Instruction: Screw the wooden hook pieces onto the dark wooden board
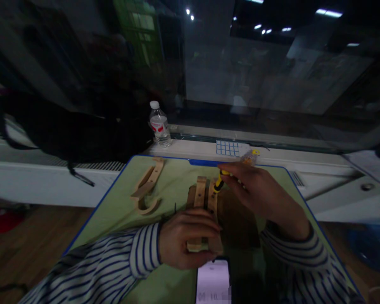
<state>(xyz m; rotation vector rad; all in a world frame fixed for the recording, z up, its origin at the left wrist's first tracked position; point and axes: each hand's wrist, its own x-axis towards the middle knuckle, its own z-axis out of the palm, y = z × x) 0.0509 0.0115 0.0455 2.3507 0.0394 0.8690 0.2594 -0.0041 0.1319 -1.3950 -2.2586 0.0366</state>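
My right hand (256,190) grips a yellow and black screwdriver (220,182), tilted, its tip down at a hole in a wooden strip (213,202). Beside that strip lies a second wooden strip (200,194), nearly parallel, with a dark hole near its upper end. My left hand (190,238) is wrapped over the lower parts of both strips, holding them down. The strips rest on a dark brown sheet (237,215). Whether a screw sits under the screwdriver tip is too dim to tell.
Curved wooden pieces (148,183) lie at the table's (171,169) back left. A phone (213,278) with a lit screen lies near my left hand. A water bottle (160,126), a blue-gridded card (227,148) and a small bag (249,157) stand along the sill. A black bag (66,131) is at left.
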